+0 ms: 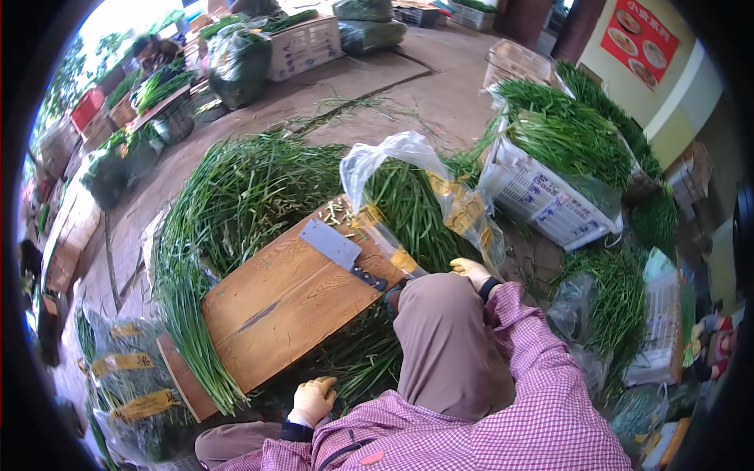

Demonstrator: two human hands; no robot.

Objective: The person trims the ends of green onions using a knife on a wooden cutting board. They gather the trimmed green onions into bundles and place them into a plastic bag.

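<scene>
My left hand (pixel 314 399), in a pale yellow glove, is closed beside long green leaves under the near edge of a wooden board (pixel 279 314). What it holds, if anything, is hidden. My right hand (pixel 470 272), gloved alike, is by my raised knee near a clear plastic bag (pixel 393 149) with yellow printed bands. Its fingers look curled, with their tips partly hidden. A cleaver (pixel 331 243) with a dark handle lies on the board's far right part, near cut pale stem ends (pixel 338 212). A large heap of leafy chives (pixel 236 184) lies around the board, some draped over its left end.
White crates (pixel 542 196) piled with greens stand at the right. Bagged bundles (pixel 129 377) with yellow bands lie at the near left. More full bags (pixel 239 67) and a white crate (pixel 305 49) stand farther back. Another person (pixel 149 51) is at the far left.
</scene>
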